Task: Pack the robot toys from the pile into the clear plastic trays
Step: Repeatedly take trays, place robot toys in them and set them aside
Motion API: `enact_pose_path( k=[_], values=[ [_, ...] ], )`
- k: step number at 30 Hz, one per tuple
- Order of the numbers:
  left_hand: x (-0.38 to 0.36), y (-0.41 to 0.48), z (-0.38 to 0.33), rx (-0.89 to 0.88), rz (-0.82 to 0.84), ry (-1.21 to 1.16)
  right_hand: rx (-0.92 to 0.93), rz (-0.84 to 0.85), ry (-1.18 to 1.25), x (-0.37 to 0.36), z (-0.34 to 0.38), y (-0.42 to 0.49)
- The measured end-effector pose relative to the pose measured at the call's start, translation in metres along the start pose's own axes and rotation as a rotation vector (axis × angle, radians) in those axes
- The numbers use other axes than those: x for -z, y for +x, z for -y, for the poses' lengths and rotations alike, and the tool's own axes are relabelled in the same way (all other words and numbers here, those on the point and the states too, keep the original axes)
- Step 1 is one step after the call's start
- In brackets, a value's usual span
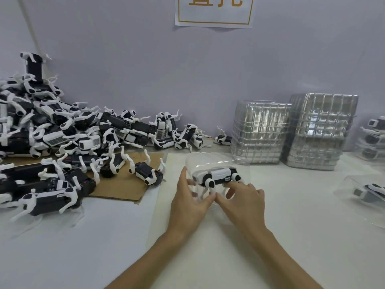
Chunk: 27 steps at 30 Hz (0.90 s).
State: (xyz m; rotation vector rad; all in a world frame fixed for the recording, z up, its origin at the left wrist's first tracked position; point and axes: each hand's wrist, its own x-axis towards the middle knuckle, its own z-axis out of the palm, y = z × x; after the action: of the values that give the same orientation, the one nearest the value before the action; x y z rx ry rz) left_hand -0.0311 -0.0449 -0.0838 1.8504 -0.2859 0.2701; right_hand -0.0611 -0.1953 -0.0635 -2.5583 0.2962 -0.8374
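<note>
A black-and-white robot dog toy (215, 176) lies on its side in a clear plastic tray (210, 161) at the middle of the white table. My left hand (191, 200) holds the tray's left end, thumb near the toy's white legs. My right hand (242, 200) presses the toy's lower side with curled fingers, its forefinger at the rear leg joint. A large pile of the same robot toys (62, 130) fills the left side, some lying on brown cardboard (125, 184).
Two tall stacks of clear trays (260, 132) (320, 130) stand at the back right against the wall. Packed trays with toys (373, 138) sit at the far right, and one more filled tray (366, 190) lies at the right edge. A paper sign (214, 11) hangs on the wall.
</note>
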Motion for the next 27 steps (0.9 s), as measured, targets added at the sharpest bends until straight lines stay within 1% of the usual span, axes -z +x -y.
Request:
enact_pose_path(
  k=[3,7,11,17,20,22,23,25,27],
  values=[
    [-0.001,-0.004,-0.002,-0.023,-0.002,0.03,-0.034,0.028,0.038,0.0,-0.001,0.0],
    [0.0,-0.005,-0.004,-0.031,-0.003,0.052,-0.04,-0.031,0.114,0.0,0.0,-0.001],
    [0.0,-0.007,-0.005,-0.022,-0.056,0.093,-0.016,-0.076,0.179,0.002,0.003,-0.001],
    [0.002,-0.006,-0.009,0.007,-0.095,0.123,0.055,-0.103,0.12,0.005,0.001,0.0],
    [0.002,-0.006,-0.01,-0.004,-0.1,0.142,0.104,-0.075,0.137,0.006,-0.003,0.002],
    [0.003,-0.004,-0.01,-0.016,-0.095,0.141,0.133,-0.059,0.233,0.006,-0.006,0.004],
    [0.004,-0.002,-0.009,-0.015,-0.09,0.131,0.144,-0.063,0.331,0.007,-0.008,0.005],
    [0.008,0.003,-0.007,0.011,-0.075,0.087,0.145,-0.137,0.501,0.011,-0.012,0.01],
    [0.012,0.009,-0.005,0.043,-0.037,0.03,0.094,-0.217,0.596,0.016,-0.016,0.017]
  ],
)
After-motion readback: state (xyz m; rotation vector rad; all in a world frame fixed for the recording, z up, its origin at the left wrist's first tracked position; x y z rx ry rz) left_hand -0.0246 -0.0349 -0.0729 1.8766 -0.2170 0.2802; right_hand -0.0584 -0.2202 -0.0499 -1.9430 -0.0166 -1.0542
